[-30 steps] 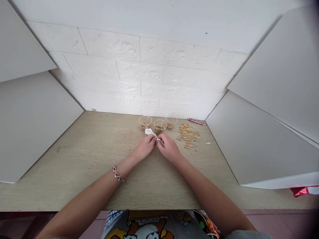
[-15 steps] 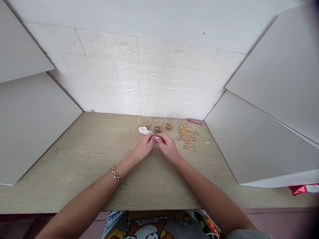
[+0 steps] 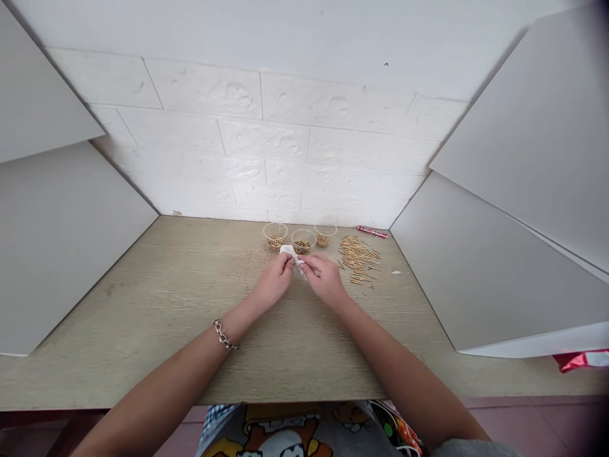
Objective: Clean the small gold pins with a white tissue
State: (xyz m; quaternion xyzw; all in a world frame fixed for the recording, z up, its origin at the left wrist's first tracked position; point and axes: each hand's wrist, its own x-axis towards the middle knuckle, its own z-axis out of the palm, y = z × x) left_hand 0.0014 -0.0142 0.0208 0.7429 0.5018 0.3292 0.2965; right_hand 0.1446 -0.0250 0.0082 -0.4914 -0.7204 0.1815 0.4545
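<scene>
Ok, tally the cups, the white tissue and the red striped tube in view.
Clear plastic cups: 3
White tissue: 1
Red-striped tube: 1
Total: 5

Wall: white faux-brick panel (image 3: 238, 146) rising from the desk's far edge, with a small dark mark high up right of centre.
Left side: two pale grey boards (image 3: 61, 241) angled inward, one above the other.
Right side: matching grey boards (image 3: 504, 254), also angled inward, with a white edge along the near one.
Desk: pale wood-grain top (image 3: 118, 330) running between the boards.
Floor: pink tiles (image 3: 537, 425) below the desk's near edge.
Near right: red-and-white wrapper (image 3: 583, 360) beyond the desk's edge.
Light: soft and even, with faint shadows.
</scene>
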